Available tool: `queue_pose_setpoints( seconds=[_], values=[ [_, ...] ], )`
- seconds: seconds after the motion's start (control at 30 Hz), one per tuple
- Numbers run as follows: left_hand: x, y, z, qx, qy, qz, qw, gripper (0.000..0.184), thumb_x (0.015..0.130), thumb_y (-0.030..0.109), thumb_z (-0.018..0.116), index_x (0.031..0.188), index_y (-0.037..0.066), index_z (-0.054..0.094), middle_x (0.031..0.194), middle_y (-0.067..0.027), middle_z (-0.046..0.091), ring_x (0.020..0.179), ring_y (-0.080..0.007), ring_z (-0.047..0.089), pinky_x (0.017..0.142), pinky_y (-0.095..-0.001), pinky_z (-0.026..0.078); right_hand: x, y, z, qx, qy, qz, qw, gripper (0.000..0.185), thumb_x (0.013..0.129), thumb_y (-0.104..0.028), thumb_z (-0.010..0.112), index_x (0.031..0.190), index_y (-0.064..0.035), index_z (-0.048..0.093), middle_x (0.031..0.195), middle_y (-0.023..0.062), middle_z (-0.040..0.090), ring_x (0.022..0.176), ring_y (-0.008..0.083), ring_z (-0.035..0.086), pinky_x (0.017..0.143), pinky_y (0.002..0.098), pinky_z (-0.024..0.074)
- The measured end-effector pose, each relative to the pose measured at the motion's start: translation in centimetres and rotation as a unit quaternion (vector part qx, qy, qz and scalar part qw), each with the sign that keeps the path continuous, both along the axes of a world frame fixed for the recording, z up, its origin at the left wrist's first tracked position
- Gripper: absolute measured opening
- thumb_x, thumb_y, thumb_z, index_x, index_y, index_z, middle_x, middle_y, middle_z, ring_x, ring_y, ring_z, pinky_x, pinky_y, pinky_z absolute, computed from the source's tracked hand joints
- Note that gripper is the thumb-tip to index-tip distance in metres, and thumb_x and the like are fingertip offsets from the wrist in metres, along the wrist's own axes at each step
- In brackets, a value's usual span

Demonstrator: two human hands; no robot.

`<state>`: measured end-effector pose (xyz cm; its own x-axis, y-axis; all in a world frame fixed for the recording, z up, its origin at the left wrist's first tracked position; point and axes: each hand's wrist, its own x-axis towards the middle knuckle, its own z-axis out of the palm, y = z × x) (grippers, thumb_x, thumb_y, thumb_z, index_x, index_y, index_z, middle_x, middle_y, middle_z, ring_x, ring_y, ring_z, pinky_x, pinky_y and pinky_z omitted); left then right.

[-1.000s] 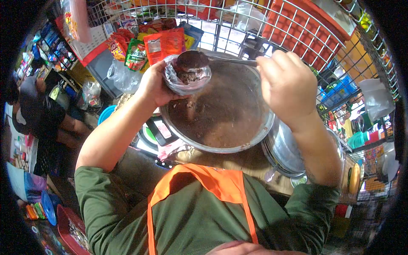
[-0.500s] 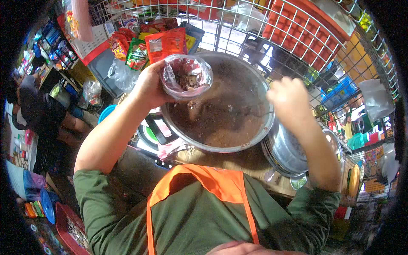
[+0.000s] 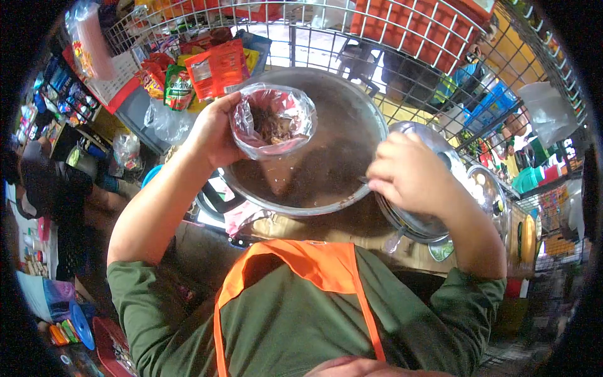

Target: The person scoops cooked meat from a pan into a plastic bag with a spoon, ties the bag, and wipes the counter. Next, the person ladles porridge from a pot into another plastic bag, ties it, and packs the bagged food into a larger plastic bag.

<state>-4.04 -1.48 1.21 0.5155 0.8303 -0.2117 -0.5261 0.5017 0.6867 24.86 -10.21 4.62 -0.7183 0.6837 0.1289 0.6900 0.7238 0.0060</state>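
My left hand point(image 3: 217, 129) grips a bowl point(image 3: 274, 152) lined with a clear plastic bag, tilted toward me. Brown shredded-looking food point(image 3: 273, 127) lies inside it. Beneath the bowl is a wide metal pot point(image 3: 367, 103) of brown liquid point(image 3: 320, 169), with steam hazing its surface. My right hand point(image 3: 402, 169) is closed at the pot's right rim. A small dark tip shows by its fingers; the rest of what it holds, if anything, is hidden.
Metal lids or pans point(image 3: 414, 223) stand right of the pot. Behind it are seasoning packets point(image 3: 217, 69) and a wire grille point(image 3: 301, 14). A plastic bag point(image 3: 169, 119) lies back left. At far left, a person in dark clothes point(image 3: 50, 182) is partly visible.
My right hand has come down and left to the pot's rim. The bowl, still in my left hand, is tipped more toward me. The camera view has shifted slightly.
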Motion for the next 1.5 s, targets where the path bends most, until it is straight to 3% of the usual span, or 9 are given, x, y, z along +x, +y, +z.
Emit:
queue_pose_setpoints(
  seconds=[0.17,0.43,0.53,0.83,1.0,1.07,1.13,1.23,1.5],
  values=[
    [0.9,-0.5,0.0,0.002,0.018,-0.024,1.0,0.049,0.094,0.031,0.019,0.12,-0.001,0.048,0.119,-0.0205,0.052,0.113,-0.0342,0.049,0.1,-0.0518,0.034,-1.8,2.2,0.0,0.122,0.17,0.039,0.977,0.012,0.065,-0.018,0.068,0.074,-0.0121,0.062,0.073,0.0032,0.048,0.079,0.0224,0.048,0.069,0.0362,0.0386],
    [0.6,-0.2,-1.2,0.028,-0.138,-0.124,0.982,0.05,0.094,0.031,0.021,0.119,-0.002,0.048,0.118,-0.0209,0.052,0.113,-0.0345,0.049,0.1,-0.0501,0.035,-4.0,4.1,-1.5,0.231,0.165,0.109,0.953,0.016,0.061,-0.016,0.071,0.075,-0.0133,0.062,0.068,0.0002,0.045,0.07,0.0197,0.046,0.063,0.0336,0.0354],
    [0.2,-0.6,-0.9,0.004,-0.061,-0.055,0.997,0.049,0.093,0.031,0.022,0.116,-0.003,0.049,0.116,-0.0205,0.054,0.111,-0.0338,0.051,0.099,-0.0495,0.036,-4.0,3.9,-1.7,0.214,0.159,0.128,0.955,0.014,0.06,-0.016,0.07,0.071,-0.014,0.061,0.067,-0.0005,0.044,0.067,0.019,0.045,0.061,0.0327,0.0344],
    [-0.5,-0.5,-1.0,-0.006,-0.01,0.012,1.0,0.045,0.093,0.031,0.026,0.106,-0.002,0.054,0.113,-0.0185,0.056,0.107,-0.0328,0.053,0.096,-0.0499,0.039,-2.6,4.0,-1.7,0.115,0.278,0.082,0.95,0.016,0.065,-0.02,0.065,0.078,-0.0122,0.06,0.072,0.0046,0.054,0.072,0.0243,0.054,0.065,0.0369,0.0413],
    [-0.3,-0.6,-1.0,0.043,0.032,0.01,0.999,0.046,0.089,0.036,0.035,0.107,-0.002,0.054,0.116,-0.0184,0.054,0.106,-0.0346,0.054,0.089,-0.0501,0.045,-2.0,5.1,-1.4,0.058,0.336,-0.008,0.94,0.015,0.07,-0.013,0.066,0.08,-0.0045,0.059,0.074,0.0084,0.056,0.069,0.0211,0.056,0.062,0.0305,0.0443],
    [0.2,-1.1,-0.4,0.036,0.02,0.003,0.999,0.042,0.086,0.032,0.042,0.106,-0.002,0.054,0.114,-0.0178,0.055,0.104,-0.0333,0.055,0.087,-0.0489,0.046,-2.4,6.3,-1.1,0.017,0.348,-0.036,0.937,0.015,0.072,-0.015,0.065,0.081,-0.0033,0.061,0.076,0.0076,0.057,0.069,0.0179,0.056,0.062,0.0291,0.045],
    [0.1,-1.1,-0.4,0.032,0.02,-0.013,0.999,0.037,0.079,0.023,0.048,0.106,-0.002,0.054,0.109,-0.0176,0.057,0.101,-0.0312,0.057,0.084,-0.0474,0.048,-3.2,8.2,-1.1,-0.186,0.399,-0.121,0.89,0.022,0.074,-0.023,0.067,0.088,-0.0058,0.066,0.079,0.0071,0.064,0.072,0.014,0.058,0.064,0.0281,0.0454],
    [0.8,-1.5,0.1,0.079,0.019,-0.058,0.995,0.039,0.07,0.013,0.052,0.105,-0.002,0.054,0.103,-0.0169,0.059,0.094,-0.0297,0.058,0.083,-0.0455,0.049,-3.8,9.2,0.0,-0.21,0.292,-0.168,0.918,0.027,0.072,-0.03,0.07,0.088,-0.0074,0.069,0.081,0.0065,0.067,0.074,0.0136,0.059,0.067,0.0284,0.0459],
    [-0.5,-1.4,-1.4,0.017,0.04,-0.02,0.999,0.051,0.058,0.002,0.052,0.108,-0.003,0.053,0.098,-0.0152,0.06,0.089,-0.0302,0.059,0.084,-0.0445,0.047,-3.9,10.6,-1.2,-0.332,0.34,-0.155,0.866,0.025,0.07,-0.026,0.072,0.086,-0.007,0.07,0.08,0.0043,0.067,0.074,0.0129,0.058,0.07,0.0274,0.0452]
  ],
)
